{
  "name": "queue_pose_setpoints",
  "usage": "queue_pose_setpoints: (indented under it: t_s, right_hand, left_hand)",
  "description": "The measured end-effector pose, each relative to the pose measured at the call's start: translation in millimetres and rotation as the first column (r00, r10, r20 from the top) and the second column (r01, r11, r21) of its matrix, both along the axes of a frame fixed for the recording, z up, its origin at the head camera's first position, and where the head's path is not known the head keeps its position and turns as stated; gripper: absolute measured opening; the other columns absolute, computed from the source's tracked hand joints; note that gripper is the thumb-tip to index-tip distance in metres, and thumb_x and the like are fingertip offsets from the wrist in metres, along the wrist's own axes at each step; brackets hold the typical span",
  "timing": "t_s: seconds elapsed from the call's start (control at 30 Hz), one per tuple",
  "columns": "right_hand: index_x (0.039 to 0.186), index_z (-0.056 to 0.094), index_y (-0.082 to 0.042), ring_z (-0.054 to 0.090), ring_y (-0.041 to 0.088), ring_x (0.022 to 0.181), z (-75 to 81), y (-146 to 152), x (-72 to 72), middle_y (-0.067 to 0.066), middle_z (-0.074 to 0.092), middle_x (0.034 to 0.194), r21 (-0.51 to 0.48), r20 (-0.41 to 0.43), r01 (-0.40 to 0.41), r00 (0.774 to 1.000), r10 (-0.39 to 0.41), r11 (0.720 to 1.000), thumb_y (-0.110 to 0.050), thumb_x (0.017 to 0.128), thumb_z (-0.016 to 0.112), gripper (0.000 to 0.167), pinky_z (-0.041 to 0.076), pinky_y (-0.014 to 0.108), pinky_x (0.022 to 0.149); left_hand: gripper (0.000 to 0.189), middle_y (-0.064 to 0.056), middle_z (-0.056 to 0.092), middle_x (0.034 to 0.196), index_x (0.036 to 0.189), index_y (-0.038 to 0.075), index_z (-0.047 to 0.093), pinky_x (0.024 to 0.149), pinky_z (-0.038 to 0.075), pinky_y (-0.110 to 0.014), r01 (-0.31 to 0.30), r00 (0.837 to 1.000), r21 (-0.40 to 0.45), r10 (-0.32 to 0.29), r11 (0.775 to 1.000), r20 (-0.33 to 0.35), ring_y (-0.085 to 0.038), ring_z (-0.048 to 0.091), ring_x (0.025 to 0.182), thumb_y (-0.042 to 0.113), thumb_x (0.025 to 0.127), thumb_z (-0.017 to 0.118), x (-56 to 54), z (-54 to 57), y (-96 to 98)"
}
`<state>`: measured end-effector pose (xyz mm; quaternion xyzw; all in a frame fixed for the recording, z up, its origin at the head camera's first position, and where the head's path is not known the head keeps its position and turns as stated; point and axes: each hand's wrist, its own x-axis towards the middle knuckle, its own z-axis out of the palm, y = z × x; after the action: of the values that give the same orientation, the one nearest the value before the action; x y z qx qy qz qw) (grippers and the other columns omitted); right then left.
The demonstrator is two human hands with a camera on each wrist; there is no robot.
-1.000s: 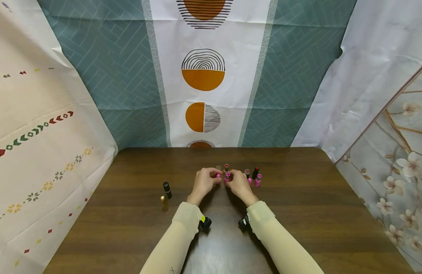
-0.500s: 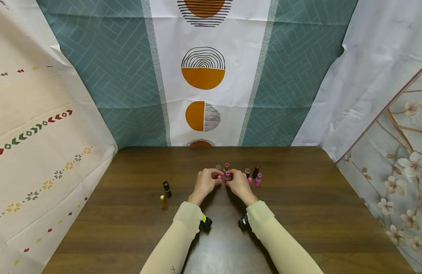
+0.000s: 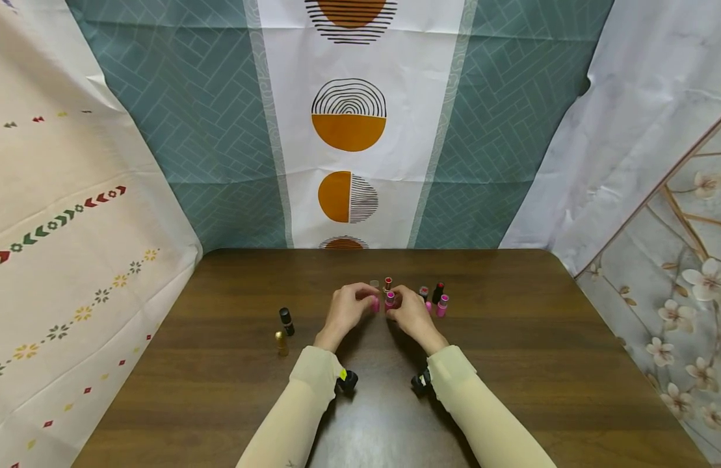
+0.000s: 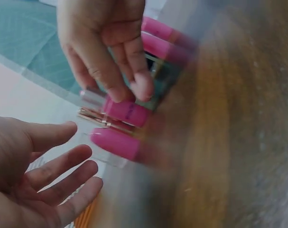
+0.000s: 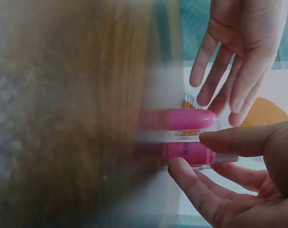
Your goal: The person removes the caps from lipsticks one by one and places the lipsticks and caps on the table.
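A pink lipstick (image 3: 390, 301) stands upright with its base between the thumb and fingers of my right hand (image 3: 413, 316), which pinches it. Just left of it stands a rounded pink cap (image 5: 193, 119). My left hand (image 3: 342, 311) is beside this cap with fingers spread and relaxed; in the left wrist view a gap shows between its fingertips and the cap. Close behind the pair are a gold lipstick (image 3: 387, 285) with a red tip and a clear cap (image 3: 374, 284). The right fingers partly cover the pink lipstick's base.
Right of my right hand stand a black lipstick (image 3: 439, 292), a dark lipstick (image 3: 423, 292), another pink lipstick (image 3: 443, 305) and its neighbouring pink cap (image 3: 428, 307). A black tube (image 3: 287, 321) and a gold tube (image 3: 281, 344) stand left on the wooden table (image 3: 220, 403). Curtains hang behind.
My left fingers have loosened and drawn slightly away from the pink cap, which stays standing. The right hand keeps its place at the pink lipstick. The head view has shifted slightly.
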<state>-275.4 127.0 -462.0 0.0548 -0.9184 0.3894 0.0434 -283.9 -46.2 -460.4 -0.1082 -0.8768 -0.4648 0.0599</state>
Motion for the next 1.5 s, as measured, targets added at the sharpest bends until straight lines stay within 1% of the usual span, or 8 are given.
queue_pose_setpoints:
  t_s: [0.17, 0.37, 0.47, 0.6, 0.73, 1.0, 1.27, 1.5]
  right_hand:
    - [0.130, 0.063, -0.003, 0.063, 0.029, 0.100, 10.5, 3.4, 10.5, 0.014, 0.066, 0.113, -0.016, -0.017, 0.003, 1.000, -0.004, 1.000, -0.004, 0.089, 0.080, 0.044, 0.055, 0.046, 0.087]
    - [0.131, 0.064, -0.003, 0.066, 0.032, 0.099, 26.7, 7.7, 20.2, 0.019, 0.064, 0.118, -0.063, -0.102, -0.013, 0.995, 0.006, 0.998, -0.003, 0.094, 0.073, 0.038, 0.056, 0.049, 0.087]
    - [0.128, 0.065, -0.001, 0.067, 0.032, 0.100, 30.4, 7.7, 23.3, 0.019, 0.062, 0.120, -0.139, -0.184, -0.036, 0.983, 0.010, 0.990, 0.001, 0.095, 0.066, 0.033, 0.056, 0.050, 0.088]
    - [0.124, 0.066, 0.000, 0.068, 0.031, 0.103, 30.5, 4.5, 24.9, 0.017, 0.059, 0.123, -0.259, -0.291, -0.064, 0.957, -0.015, 0.964, 0.006, 0.095, 0.060, 0.030, 0.055, 0.045, 0.087]
    - [0.124, 0.065, -0.001, 0.068, 0.033, 0.107, 29.6, 0.5, 26.4, 0.014, 0.058, 0.124, -0.324, -0.333, -0.089, 0.942, -0.026, 0.942, 0.008, 0.095, 0.058, 0.031, 0.055, 0.042, 0.086]
    - [0.123, 0.065, -0.002, 0.069, 0.038, 0.107, 29.9, -6.0, 29.2, 0.020, 0.061, 0.121, -0.352, -0.299, -0.143, 0.954, 0.034, 0.925, 0.011, 0.094, 0.061, 0.032, 0.056, 0.046, 0.086]
    - [0.127, 0.062, 0.003, 0.065, 0.046, 0.110, 30.7, -12.5, 30.6, 0.027, 0.061, 0.123, -0.462, -0.195, -0.192, 0.974, 0.112, 0.866, 0.013, 0.094, 0.059, 0.035, 0.055, 0.033, 0.086]
    - [0.137, 0.057, 0.006, 0.063, 0.050, 0.120, 23.5, -20.5, 28.9, 0.028, 0.061, 0.134, -0.495, -0.155, -0.263, 0.965, 0.213, 0.828, 0.012, 0.097, 0.059, 0.040, 0.053, 0.051, 0.098]
  left_hand:
    - [0.014, -0.003, 0.078, 0.110, 0.112, 0.013, 0.080, 0.093, 0.056, -0.043, 0.015, 1.000, 0.023, -0.015, 1.000, -0.002, -0.022, 0.071, 0.107, 0.016, 0.100, 0.073, 4.3, 9.7, -4.7]
    - [0.017, -0.004, 0.075, 0.118, 0.116, 0.011, 0.079, 0.093, 0.057, -0.045, 0.091, 0.996, 0.024, -0.092, 0.996, 0.022, -0.024, 0.071, 0.108, 0.014, 0.102, 0.069, 11.8, 19.8, -8.1]
    - [0.018, -0.005, 0.075, 0.121, 0.117, 0.010, 0.078, 0.093, 0.057, -0.046, 0.122, 0.992, 0.019, -0.122, 0.992, 0.027, -0.025, 0.071, 0.109, 0.012, 0.103, 0.067, 15.9, 24.4, -9.7]
    - [0.018, -0.005, 0.075, 0.119, 0.117, 0.011, 0.078, 0.094, 0.057, -0.046, 0.125, 0.992, 0.012, -0.125, 0.992, 0.013, -0.025, 0.071, 0.109, 0.010, 0.103, 0.067, 20.7, 30.9, -11.0]
    - [0.019, -0.006, 0.075, 0.119, 0.118, 0.010, 0.077, 0.097, 0.056, -0.045, 0.136, 0.991, 0.021, -0.136, 0.991, -0.008, -0.025, 0.071, 0.110, 0.009, 0.103, 0.067, 25.7, 37.1, -11.0]
    - [0.018, -0.005, 0.074, 0.120, 0.117, 0.011, 0.078, 0.098, 0.056, -0.044, 0.139, 0.990, 0.024, -0.138, 0.990, -0.043, -0.025, 0.070, 0.112, 0.011, 0.102, 0.068, 30.4, 44.4, -13.2]
    - [0.017, -0.004, 0.075, 0.116, 0.115, 0.011, 0.078, 0.099, 0.055, -0.046, 0.097, 0.993, 0.039, -0.095, 0.994, -0.069, -0.023, 0.069, 0.110, 0.009, 0.101, 0.068, 31.7, 47.3, -22.7]
    - [0.019, -0.006, 0.074, 0.117, 0.119, 0.013, 0.077, 0.101, 0.053, -0.049, 0.042, 0.997, 0.001, -0.042, 0.999, -0.065, -0.027, 0.067, 0.114, 0.012, 0.102, 0.068, 35.9, 58.8, -37.6]
